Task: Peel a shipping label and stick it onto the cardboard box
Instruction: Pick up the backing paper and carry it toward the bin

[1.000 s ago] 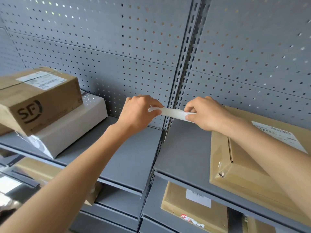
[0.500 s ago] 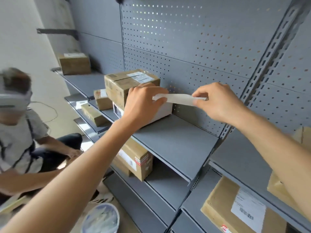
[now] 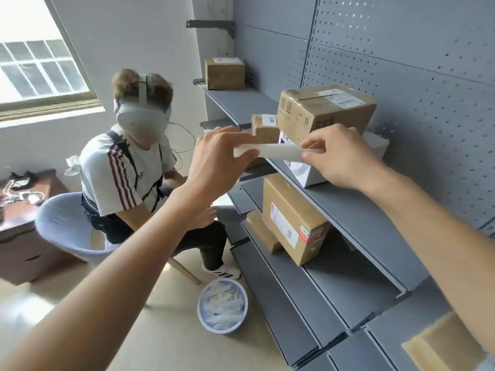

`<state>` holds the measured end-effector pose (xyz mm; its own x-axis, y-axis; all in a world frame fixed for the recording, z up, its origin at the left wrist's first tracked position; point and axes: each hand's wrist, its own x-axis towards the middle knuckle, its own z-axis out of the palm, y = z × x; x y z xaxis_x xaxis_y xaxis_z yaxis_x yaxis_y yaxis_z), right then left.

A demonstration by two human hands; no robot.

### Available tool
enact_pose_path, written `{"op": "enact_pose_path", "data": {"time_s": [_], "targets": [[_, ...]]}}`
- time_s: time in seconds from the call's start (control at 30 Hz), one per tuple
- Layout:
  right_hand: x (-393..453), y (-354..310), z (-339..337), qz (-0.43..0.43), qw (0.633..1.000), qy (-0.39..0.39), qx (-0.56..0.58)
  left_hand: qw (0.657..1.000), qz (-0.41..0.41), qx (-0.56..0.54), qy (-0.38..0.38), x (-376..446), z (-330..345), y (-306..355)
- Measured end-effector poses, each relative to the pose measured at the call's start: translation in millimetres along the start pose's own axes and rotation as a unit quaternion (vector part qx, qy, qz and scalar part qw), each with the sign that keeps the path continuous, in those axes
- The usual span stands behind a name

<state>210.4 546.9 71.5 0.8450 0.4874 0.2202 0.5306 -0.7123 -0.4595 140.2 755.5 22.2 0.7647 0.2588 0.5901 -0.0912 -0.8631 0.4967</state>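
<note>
A white strip of label paper (image 3: 278, 151) is stretched between both hands in mid-air, seen nearly edge-on. My left hand (image 3: 217, 159) pinches its left end; my right hand (image 3: 338, 156) pinches its right end with thumb and forefinger. Behind them on the grey shelf (image 3: 356, 210) a cardboard box (image 3: 324, 113) with a label on top sits on a white box (image 3: 305, 171). Whether the strip is the label or its backing I cannot tell.
A seated person (image 3: 139, 167) wearing a headset faces me at the left. A round bin (image 3: 222, 306) full of white strips stands on the floor. More labelled cardboard boxes (image 3: 293, 218) fill the lower shelves; a wooden desk (image 3: 24, 226) is far left.
My view has swung left and down, from the shelf's back panel to the seated person and floor bin. Both hands keep hold of the white strip.
</note>
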Motion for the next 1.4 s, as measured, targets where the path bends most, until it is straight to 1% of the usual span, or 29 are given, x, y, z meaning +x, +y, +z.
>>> {"op": "enact_pose_path", "data": {"time_s": [0.2, 0.27, 0.53, 0.73, 0.87, 1.0, 1.17, 1.4], "targets": [[26.0, -37.7, 76.0, 0.011, 0.999, -0.035, 0.020, 0.999, -0.027, 0.011, -0.020, -20.0, -16.1, -77.6], [30.8, -42.2, 98.2, 0.008, 0.998, -0.059, 0.023, 0.999, -0.042, 0.007, -0.023, -28.5, -15.3, -99.1], [54.0, -38.4, 200.3, 0.002, 0.990, -0.136, 0.028, 0.987, -0.133, 0.038, -0.085, -74.4, 14.4, -183.3], [59.9, -12.9, 292.1, 0.010, 0.978, -0.207, 0.039, 0.971, -0.209, 0.050, -0.109, -126.2, 58.9, -239.1], [57.3, 6.8, 339.6, 0.007, 0.970, -0.243, 0.026, 0.957, -0.256, 0.046, -0.125, -159.5, 87.1, -263.3], [50.1, 28.3, 389.8, 0.017, 0.960, -0.274, 0.048, 0.944, -0.301, 0.030, -0.132, -195.4, 117.3, -285.8], [35.4, 63.5, 458.3, 0.041, 0.950, -0.306, 0.055, 0.929, -0.337, 0.030, -0.150, -240.0, 159.5, -320.0], [0.8, 125.6, 567.7, 0.096, 0.928, -0.356, 0.052, 0.903, -0.379, 0.024, -0.201, -320.4, 237.7, -374.4]]}}
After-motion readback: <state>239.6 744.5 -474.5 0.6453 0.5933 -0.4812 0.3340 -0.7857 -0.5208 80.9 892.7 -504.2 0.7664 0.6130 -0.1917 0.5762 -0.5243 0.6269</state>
